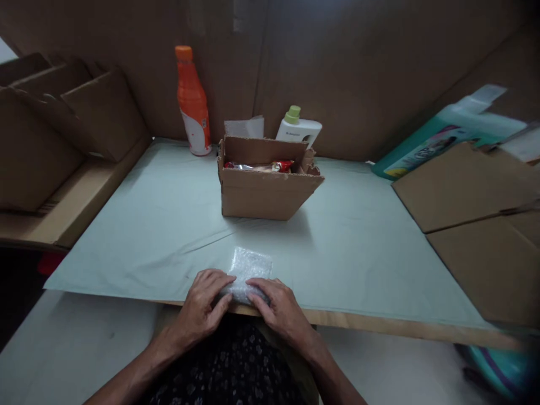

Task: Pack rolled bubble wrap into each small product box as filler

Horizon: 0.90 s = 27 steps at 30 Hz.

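A small piece of clear bubble wrap lies at the near edge of the pale green table cover, its near end rolled up. My left hand and my right hand both rest on that rolled end, fingers curled over it and fingertips nearly meeting. Whether anything is inside the roll is hidden. Farther back, an open cardboard box holds red and silver packets.
An orange bottle and a white bottle with a green cap stand behind the box. Flattened cardboard and a teal package lie at the right. Folded cartons are stacked at the left.
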Motion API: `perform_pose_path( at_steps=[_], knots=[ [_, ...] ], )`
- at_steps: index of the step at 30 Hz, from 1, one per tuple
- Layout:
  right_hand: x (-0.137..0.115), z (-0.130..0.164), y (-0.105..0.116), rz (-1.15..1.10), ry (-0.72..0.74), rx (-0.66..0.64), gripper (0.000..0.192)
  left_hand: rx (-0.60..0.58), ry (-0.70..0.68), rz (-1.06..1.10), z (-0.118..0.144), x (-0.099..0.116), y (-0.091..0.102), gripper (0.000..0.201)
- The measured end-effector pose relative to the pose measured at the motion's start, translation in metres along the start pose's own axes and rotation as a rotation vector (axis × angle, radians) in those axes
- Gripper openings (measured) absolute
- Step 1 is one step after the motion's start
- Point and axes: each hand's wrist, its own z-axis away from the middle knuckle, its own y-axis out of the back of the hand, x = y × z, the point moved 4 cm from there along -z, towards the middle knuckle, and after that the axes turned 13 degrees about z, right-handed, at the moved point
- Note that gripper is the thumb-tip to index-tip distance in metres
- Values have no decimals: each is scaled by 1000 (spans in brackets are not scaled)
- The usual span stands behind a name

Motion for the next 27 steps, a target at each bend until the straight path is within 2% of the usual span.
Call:
perform_pose_path(
  at_steps=[1, 3, 6, 9, 11, 14, 16, 18, 20, 22, 24, 25, 27],
  knots=[
    [0, 0, 1, 2, -34, 5, 21, -2, 39, -3, -2, -3, -1, 25],
    [-2, 2, 4, 77, -47, 102, 22, 15, 106, -35, -10, -11, -6, 22],
    [-11, 7, 7, 277, 50, 258, 25, 49, 160, -84, -25, -23, -13, 22],
    [-11, 6, 2, 363, 119, 215, 33, 120, 220, -18, -34, -27, -15, 28],
    [-3, 0, 0, 306, 80, 217, 33, 216, 292, 105, -32, -27, -12, 37],
    [12, -7, 1, 62, -92, 297, 28, 343, 485, 430, -19, -26, -9, 55],
    [14, -10, -3, -161, -170, 258, 28, 296, 588, 692, -11, -24, -15, 62],
    [6, -9, -9, -333, -162, 158, 28, 183, 613, 874, -8, -17, -23, 59],
    [-1, -5, -11, -355, -122, 132, 25, 128, 602, 928, -8, -11, -27, 49],
    [-1, -1, -5, -273, -117, 200, 22, 141, 591, 888, -11, -8, -28, 38],
    [5, 2, 4, -243, -135, 225, 37, 139, 569, 781, -15, -6, -27, 32],
    [9, 2, 8, -269, -143, 194, 53, 119, 544, 709, -17, -5, -27, 33],
    [14, 1, 14, -349, -156, 76, 85, 54, 463, 552, -20, -3, -30, 46]
  ],
)
